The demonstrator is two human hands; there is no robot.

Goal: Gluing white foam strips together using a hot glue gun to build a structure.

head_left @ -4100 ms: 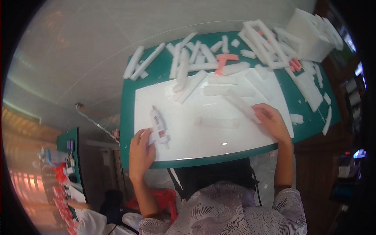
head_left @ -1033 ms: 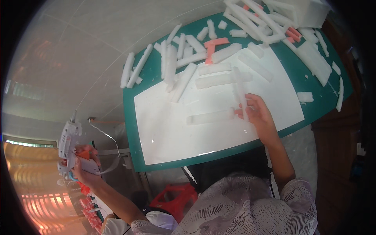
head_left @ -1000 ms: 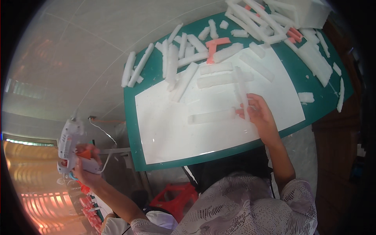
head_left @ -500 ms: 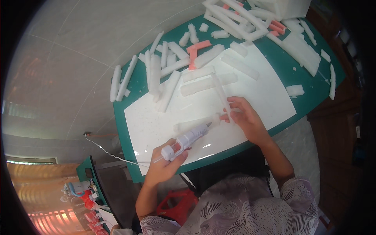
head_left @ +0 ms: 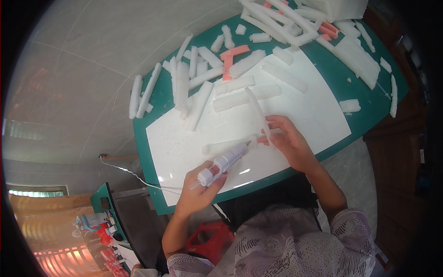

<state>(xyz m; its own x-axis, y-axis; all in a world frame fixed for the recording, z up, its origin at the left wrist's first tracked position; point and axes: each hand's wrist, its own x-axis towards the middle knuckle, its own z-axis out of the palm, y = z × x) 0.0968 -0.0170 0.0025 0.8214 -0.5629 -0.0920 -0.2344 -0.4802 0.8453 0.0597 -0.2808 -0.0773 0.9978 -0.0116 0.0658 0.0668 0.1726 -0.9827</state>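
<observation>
My left hand [head_left: 197, 191] is closed around a white hot glue gun [head_left: 224, 163], whose nozzle points up and to the right. A glue stick pokes out of its rear end. Between the thumb and fingers of my right hand [head_left: 288, 141] is a thin white foam strip [head_left: 258, 109], which slants up and left over the white board [head_left: 318, 121]. The nozzle is close to the fingers of my right hand; whether it touches anything I cannot tell. Behind the nozzle lies another white foam strip [head_left: 220, 146], partly hidden by the glue gun.
Several white foam strips [head_left: 146, 91] and pink foam pieces [head_left: 228, 63] lie across the far side of the green table [head_left: 160, 203]. A stack of foam frames [head_left: 277, 23] stands at the far right. The white cord [head_left: 134, 183] runs off left to a wall outlet. Below is a red stool [head_left: 210, 240].
The glue gun in my left hand has moved slightly right and up, its nozzle closer to my right hand. My right hand and its strip have barely shifted.
</observation>
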